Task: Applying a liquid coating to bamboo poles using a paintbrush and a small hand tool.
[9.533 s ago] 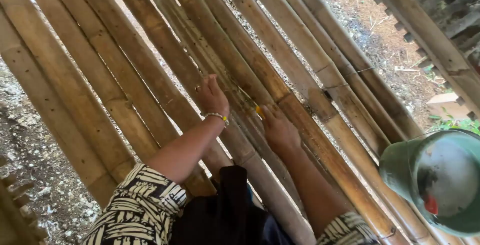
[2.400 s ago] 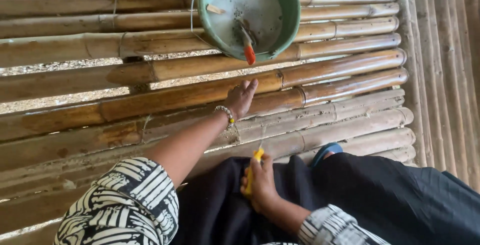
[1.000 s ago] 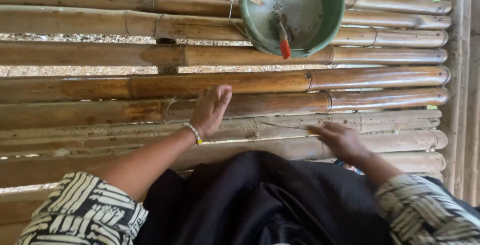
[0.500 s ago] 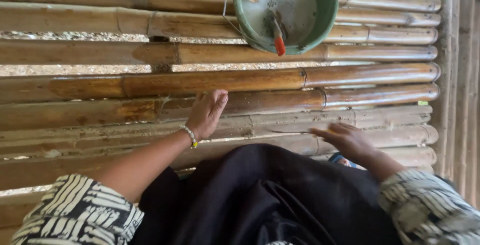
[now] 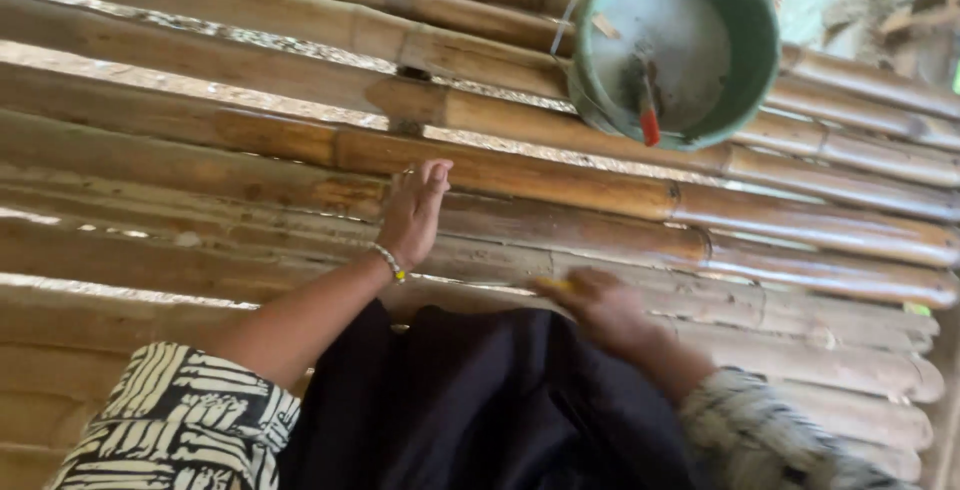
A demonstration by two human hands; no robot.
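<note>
Your right hand (image 5: pixel 600 308) has slid left along the bamboo poles (image 5: pixel 560 240), lower centre, blurred, fingers curled over something yellow (image 5: pixel 556 286); grip unclear. Left hand (image 5: pixel 412 212) flat, fingers spread, mid-frame. Green bucket (image 5: pixel 745 60) upper right, red-handled tool (image 5: pixel 648 115) inside.

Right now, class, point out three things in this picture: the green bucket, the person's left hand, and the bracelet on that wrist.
green bucket (image 5: pixel 752 70): head view, on the right side of its rim.
left hand (image 5: pixel 412 212): head view, on the back of the hand.
bracelet (image 5: pixel 388 261): head view, on the beads across the wrist.
</note>
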